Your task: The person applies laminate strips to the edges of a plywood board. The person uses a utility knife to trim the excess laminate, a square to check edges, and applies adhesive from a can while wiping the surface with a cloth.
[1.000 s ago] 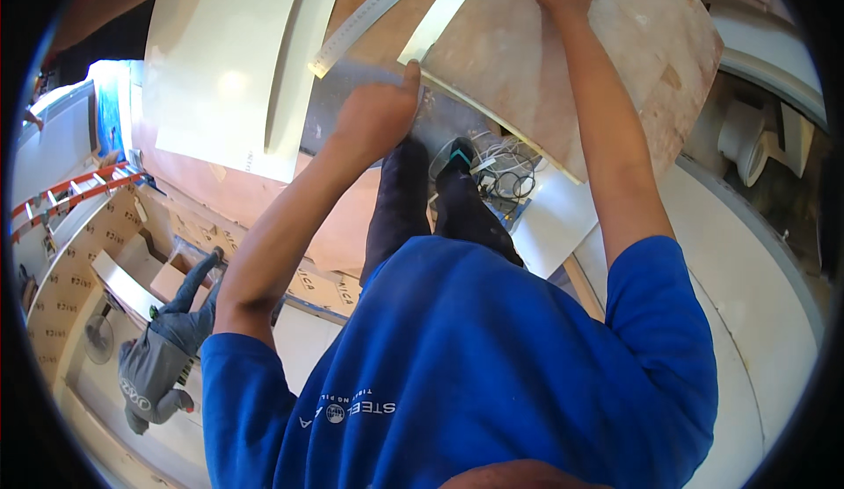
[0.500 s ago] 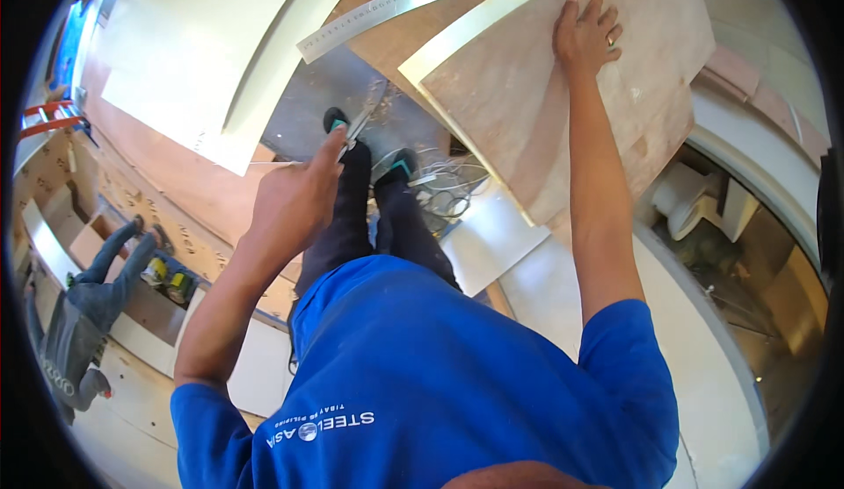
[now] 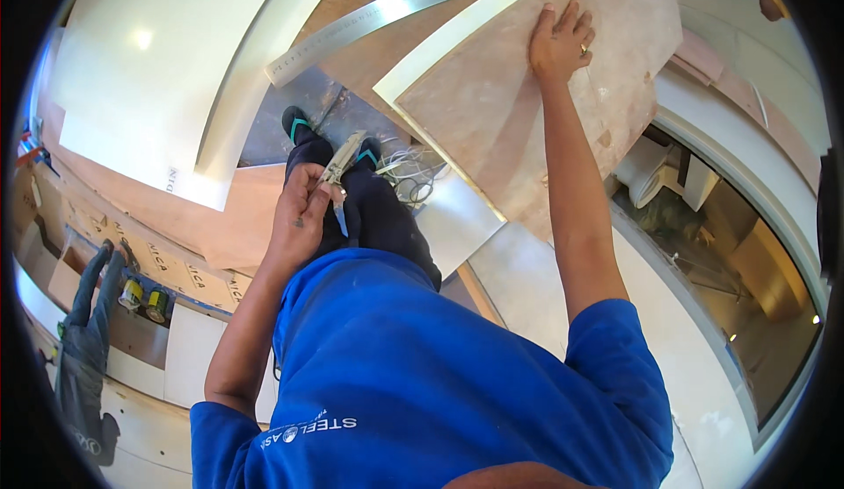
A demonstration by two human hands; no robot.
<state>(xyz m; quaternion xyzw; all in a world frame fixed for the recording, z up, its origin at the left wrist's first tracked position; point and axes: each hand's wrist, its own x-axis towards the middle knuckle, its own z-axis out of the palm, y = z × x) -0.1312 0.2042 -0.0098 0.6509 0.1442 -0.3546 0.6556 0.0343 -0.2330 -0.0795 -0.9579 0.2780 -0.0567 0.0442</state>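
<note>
Print point(image 3: 338, 424) marked the blue shirt point(image 3: 440, 348) at seven o'clock, white sheet point(image 3: 167, 76) and tan board point(image 3: 195, 275) near nine, metal square point(image 3: 369, 28) at eleven.

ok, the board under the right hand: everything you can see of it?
The board is a broad, flat, pinkish-brown panel, apparently wood, its face blotchy, with small darker spots toward its right side. A pale band runs along its upper-left side. It lies right of the metal square. The right hand rests spread on it; its support is unclear.
</note>
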